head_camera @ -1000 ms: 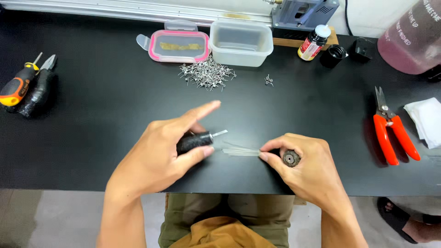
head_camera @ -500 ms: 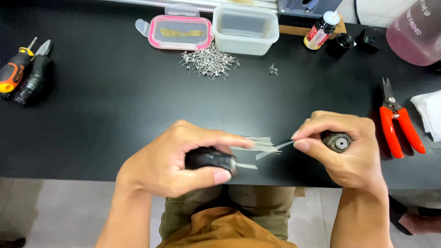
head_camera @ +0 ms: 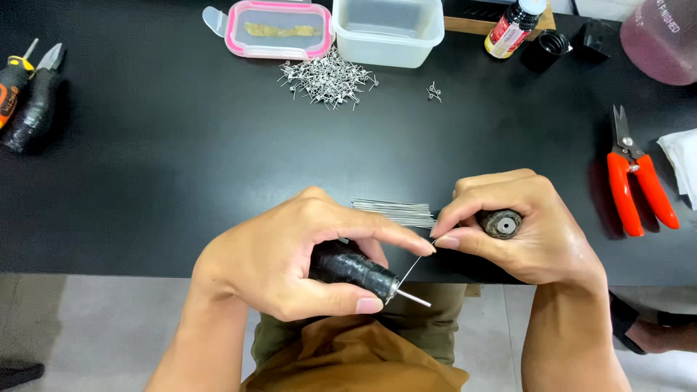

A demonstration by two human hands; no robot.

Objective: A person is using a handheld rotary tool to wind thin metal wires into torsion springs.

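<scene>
Fingers (head_camera: 417,243) of both hands pinch thin wire (head_camera: 408,274) above black-handled tool (head_camera: 352,267).

The one camera is sitting on the person's head and is looking almost straight down. It is staying close to the left hand (head_camera: 290,261) and right hand (head_camera: 519,232), which are filling the lower middle of the frame. The black table (head_camera: 167,167) is filling the upper part, and the floor is showing along the bottom.
</scene>
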